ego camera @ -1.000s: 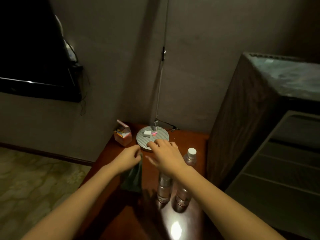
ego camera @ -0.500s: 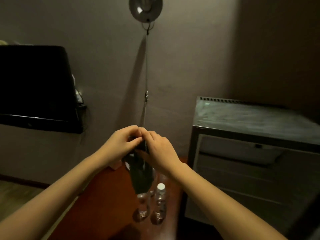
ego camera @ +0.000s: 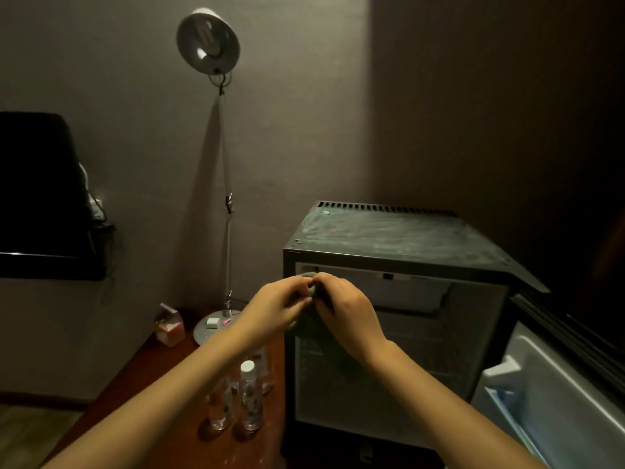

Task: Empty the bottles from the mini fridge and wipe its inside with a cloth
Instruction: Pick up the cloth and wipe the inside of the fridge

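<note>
No text, label, brand or number can be read anywhere in the dim frame — the bottles [ego camera: 249, 401] at lower centre carry labels too blurred to make out, and the mini fridge [ego camera: 399, 252] shows no legible marking.

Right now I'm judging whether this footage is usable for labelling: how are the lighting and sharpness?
Head view: dim overall, right wall almost black; the desk lamp casts a long shadow on the wall; the mini fridge interior is murky; the cloth between left hand and right hand is soft and hard to outline; wide-angle bending shows at the edges.
</note>
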